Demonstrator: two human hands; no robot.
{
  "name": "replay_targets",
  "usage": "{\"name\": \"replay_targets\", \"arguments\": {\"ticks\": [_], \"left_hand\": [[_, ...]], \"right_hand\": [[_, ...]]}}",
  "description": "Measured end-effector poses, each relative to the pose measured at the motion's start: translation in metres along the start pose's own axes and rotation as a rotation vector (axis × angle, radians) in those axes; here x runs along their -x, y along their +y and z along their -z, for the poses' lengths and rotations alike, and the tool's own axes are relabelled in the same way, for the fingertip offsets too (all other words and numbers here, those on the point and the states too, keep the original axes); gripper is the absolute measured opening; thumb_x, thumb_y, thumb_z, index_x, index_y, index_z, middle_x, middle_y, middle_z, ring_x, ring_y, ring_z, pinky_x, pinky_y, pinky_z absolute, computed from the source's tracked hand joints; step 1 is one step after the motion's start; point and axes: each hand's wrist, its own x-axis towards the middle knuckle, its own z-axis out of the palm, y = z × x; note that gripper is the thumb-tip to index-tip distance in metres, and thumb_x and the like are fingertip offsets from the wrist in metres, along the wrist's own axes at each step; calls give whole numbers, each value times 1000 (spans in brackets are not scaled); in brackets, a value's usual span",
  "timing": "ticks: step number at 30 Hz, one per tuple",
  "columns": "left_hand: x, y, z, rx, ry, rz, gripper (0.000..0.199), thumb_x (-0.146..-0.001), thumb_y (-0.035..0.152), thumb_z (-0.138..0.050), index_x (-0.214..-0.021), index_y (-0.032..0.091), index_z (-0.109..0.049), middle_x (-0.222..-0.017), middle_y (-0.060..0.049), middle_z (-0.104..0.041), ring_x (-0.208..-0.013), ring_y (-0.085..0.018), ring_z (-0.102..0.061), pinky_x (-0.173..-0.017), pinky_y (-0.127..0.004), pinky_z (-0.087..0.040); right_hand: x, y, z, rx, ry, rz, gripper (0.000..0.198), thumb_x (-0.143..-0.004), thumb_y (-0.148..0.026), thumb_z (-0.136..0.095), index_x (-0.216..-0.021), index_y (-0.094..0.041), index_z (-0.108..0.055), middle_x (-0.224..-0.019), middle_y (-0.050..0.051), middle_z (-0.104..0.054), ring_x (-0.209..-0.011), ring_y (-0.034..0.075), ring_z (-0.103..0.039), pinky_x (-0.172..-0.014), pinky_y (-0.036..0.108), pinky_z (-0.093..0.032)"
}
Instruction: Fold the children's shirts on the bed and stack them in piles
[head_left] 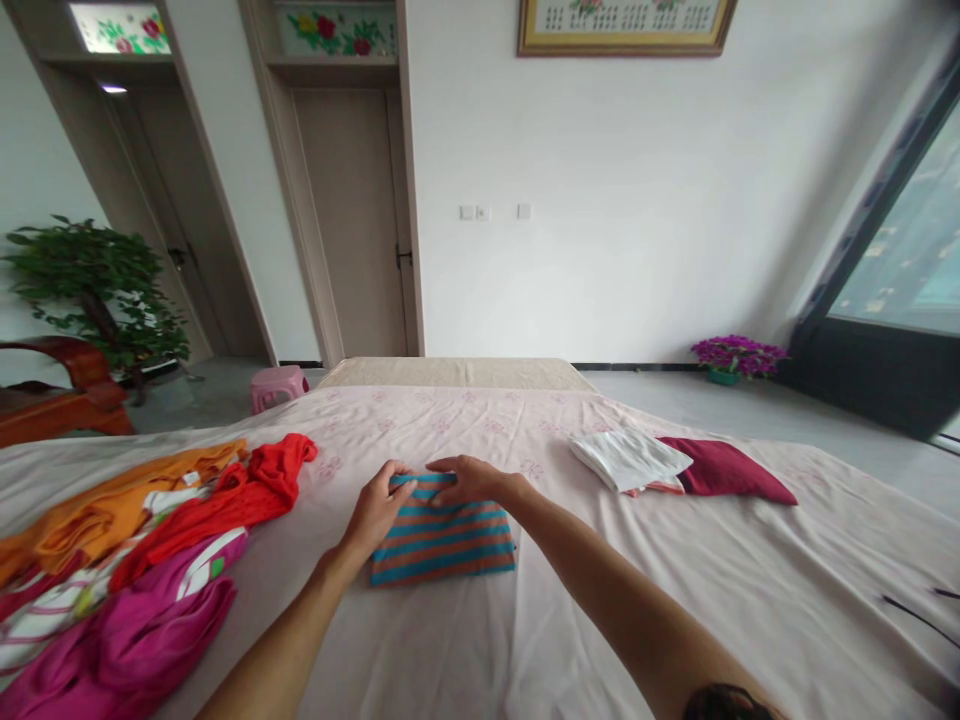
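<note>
A folded garment with blue and brown-orange stripes [450, 545] lies flat on the bed sheet in front of me. My left hand [385, 503] is closed at its far left corner, thumb on top of the cloth. Across the far edge reaches my right hand [469, 482], its fingers bent over that edge and its thumb on the stripes. Both hands are close together, and the cloth under the right palm is hidden.
Left of me is a loose heap with an orange garment [97, 520], a red one [262, 485] and a magenta one [142, 640]. To the right, a white folded cloth [630, 455] overlaps a dark red one [735, 470]. A pink stool [277, 385] stands beyond the bed.
</note>
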Motion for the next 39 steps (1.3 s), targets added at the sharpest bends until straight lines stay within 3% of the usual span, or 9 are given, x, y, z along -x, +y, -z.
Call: {"name": "replay_targets", "arguments": {"ticks": [6, 9, 14, 18, 24, 28, 33, 36, 39], "left_hand": [[-2, 28, 10, 249, -115, 21, 35, -79, 47, -63, -100, 20, -56, -92, -3, -70, -83, -21, -69, -74, -31, -56], [-3, 40, 6, 266, -139, 31, 39, -78, 51, -65, -101, 20, -57, -92, -3, -71, -81, -21, -69, -72, -31, -56], [3, 50, -7, 286, -61, 60, 51, -79, 58, -62, -112, 19, -58, -105, -8, -71, -87, -22, -70, -77, -34, -57], [15, 20, -12, 276, 73, 107, 61, -78, 62, -58, -119, 17, -55, -112, -12, -68, -95, -25, -70, -84, -40, -57], [32, -50, -17, 72, 138, 194, 59, -71, 60, -59, -115, 22, -56, -108, -9, -70, -98, -28, -69, -87, -42, -56], [37, -58, -22, 10, 141, 205, 53, -71, 55, -54, -112, 22, -57, -105, -7, -71, -100, -26, -68, -91, -40, -54], [40, -43, -23, -30, 130, 188, 48, -67, 54, -53, -104, 23, -60, -102, -7, -72, -97, -26, -69, -91, -39, -54], [41, -39, -22, -20, 137, 189, 46, -66, 54, -54, -101, 24, -61, -101, -7, -73, -96, -26, -69, -90, -39, -55], [41, -43, -22, -33, 119, 186, 46, -68, 53, -54, -102, 24, -61, -105, -7, -72, -99, -26, -68, -93, -40, -54]], "right_hand": [[7, -12, 18, -256, -189, -39, 44, -78, -45, -70, -113, -18, -69, -95, -1, -72, -85, 17, -65, -73, 21, -49], [26, -19, 26, -300, -251, -151, 40, -71, -40, -78, -103, -17, -72, -84, -3, -71, -76, 14, -63, -69, 21, -49], [75, -22, 34, -691, -215, -273, 37, -69, -39, -78, -100, -18, -73, -79, -3, -71, -65, 13, -63, -67, 24, -53], [119, -15, 52, -941, 57, -436, 33, -68, -39, -77, -91, -15, -72, -76, 1, -71, -64, 17, -65, -70, 32, -56], [165, 23, 112, -1100, 1007, -378, 34, -80, -34, -61, -110, -19, -63, -93, 4, -72, -82, 19, -68, -76, 33, -58], [187, 78, 123, -1055, 1403, -521, 40, -78, -21, -54, -118, -24, -56, -97, 1, -68, -78, 15, -66, -70, 28, -57], [213, 135, 89, -993, 1517, -850, 40, -71, -12, -56, -111, -21, -54, -79, -1, -58, -67, 15, -60, -59, 28, -55], [220, 150, 83, -1004, 1497, -838, 40, -70, -11, -55, -109, -20, -51, -74, -3, -54, -62, 14, -58, -56, 28, -53], [220, 157, 91, -976, 1468, -682, 43, -70, -11, -52, -111, -21, -48, -76, -4, -55, -62, 12, -58, -59, 25, -53]]}}
